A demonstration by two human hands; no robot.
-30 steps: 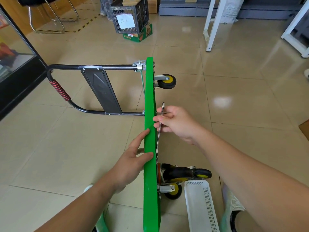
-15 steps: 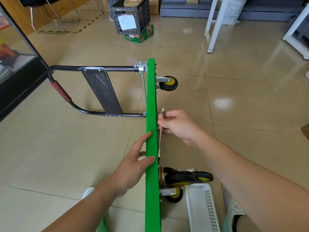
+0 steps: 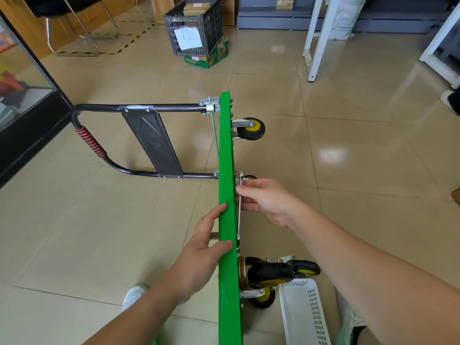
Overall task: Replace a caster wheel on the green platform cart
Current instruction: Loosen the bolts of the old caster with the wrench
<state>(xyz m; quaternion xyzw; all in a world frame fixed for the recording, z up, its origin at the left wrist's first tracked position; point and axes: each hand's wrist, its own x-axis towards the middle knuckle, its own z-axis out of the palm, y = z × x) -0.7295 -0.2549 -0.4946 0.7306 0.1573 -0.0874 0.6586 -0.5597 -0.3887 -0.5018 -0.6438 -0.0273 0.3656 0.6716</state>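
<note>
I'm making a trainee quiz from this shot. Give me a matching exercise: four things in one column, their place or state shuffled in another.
1. wrench
2. white basket
3. black crate
4. left hand

A. on a green carton
B. held by the right hand
C. on the floor by the near casters
D. grips the cart deck

Pairs: 1-B, 2-C, 3-A, 4-D
</note>
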